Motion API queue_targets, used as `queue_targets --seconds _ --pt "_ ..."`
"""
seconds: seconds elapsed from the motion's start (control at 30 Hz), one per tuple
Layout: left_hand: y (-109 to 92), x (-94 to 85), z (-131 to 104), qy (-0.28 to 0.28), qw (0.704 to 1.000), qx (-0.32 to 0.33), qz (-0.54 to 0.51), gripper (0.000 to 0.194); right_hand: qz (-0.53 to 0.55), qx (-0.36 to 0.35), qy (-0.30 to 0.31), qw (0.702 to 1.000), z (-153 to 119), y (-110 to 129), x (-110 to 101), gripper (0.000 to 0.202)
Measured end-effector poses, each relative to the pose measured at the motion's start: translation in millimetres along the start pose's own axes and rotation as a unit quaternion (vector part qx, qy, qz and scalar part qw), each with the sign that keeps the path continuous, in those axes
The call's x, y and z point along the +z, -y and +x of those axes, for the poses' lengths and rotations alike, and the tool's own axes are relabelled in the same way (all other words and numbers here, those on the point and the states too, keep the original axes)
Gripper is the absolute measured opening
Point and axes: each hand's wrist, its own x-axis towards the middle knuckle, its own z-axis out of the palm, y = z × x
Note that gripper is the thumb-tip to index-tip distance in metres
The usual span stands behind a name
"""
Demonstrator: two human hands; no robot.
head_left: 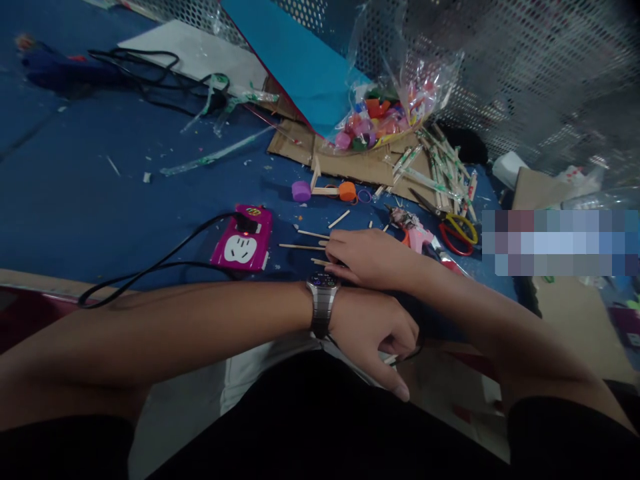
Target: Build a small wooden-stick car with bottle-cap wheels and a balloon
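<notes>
My right hand (373,259) reaches in from the right with bent fingers pressed together over thin wooden sticks (303,247) on the blue tabletop. The stick ends poke out to the left of its fingertips. Just in front of my body, my left hand (375,330) is below the right one, a watch (323,300) on its wrist. Its fingers are curled, and a small pale piece shows beside the thumb, too hidden to name. Beyond the hands lies a small stick assembly (325,191) with a purple cap (301,191) and an orange cap (347,191).
A pink power socket (243,238) with a black cable lies left of my hands. Scissors (453,230) and a pink glue gun (417,235) are at the right. Behind are cardboard (345,163), a bag of colourful caps (373,123), a blue board (300,60) and wrapped sticks (445,163).
</notes>
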Motion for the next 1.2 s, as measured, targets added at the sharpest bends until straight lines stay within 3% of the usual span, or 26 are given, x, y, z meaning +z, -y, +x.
queue_targets --seconds 0.33,0.5,0.63,0.73,0.83,0.97,1.1,1.2 --pt "-0.6 -0.2 0.3 -0.003 1.000 0.004 0.008 0.063 -0.129 -0.012 -0.020 0.991 0.9 8.5 3.3 0.024" --pt "-0.1 0.6 0.4 -0.015 0.999 0.027 0.010 0.062 -0.148 -0.016 0.006 0.989 5.0 14.4 3.5 0.031" --pt "-0.6 0.1 -0.6 -0.020 1.000 0.012 0.011 0.062 -0.101 -0.001 -0.023 0.995 -2.9 3.7 -1.5 0.022" --pt "-1.7 -0.8 -1.4 -0.042 0.999 -0.009 0.023 0.064 0.000 0.059 -0.086 0.995 -25.7 -19.3 -9.4 0.008" --pt "-2.3 -2.2 -1.1 -0.104 0.993 -0.016 0.045 0.065 0.069 0.129 -0.201 0.969 -56.5 -47.9 -12.5 0.008" --pt "-0.2 -6.2 0.6 -0.238 0.968 -0.041 0.062 0.064 0.123 0.158 -0.273 0.941 -89.5 -71.9 -2.1 0.009" --pt "0.1 -11.2 3.2 -0.336 0.942 -0.024 -0.010 0.065 0.220 0.130 -0.307 0.917 -106.6 -70.8 12.6 0.015" --pt "-4.1 -15.1 4.3 -0.379 0.921 -0.026 -0.086 0.071 0.229 0.097 -0.326 0.912 -113.3 -63.1 21.2 0.012"
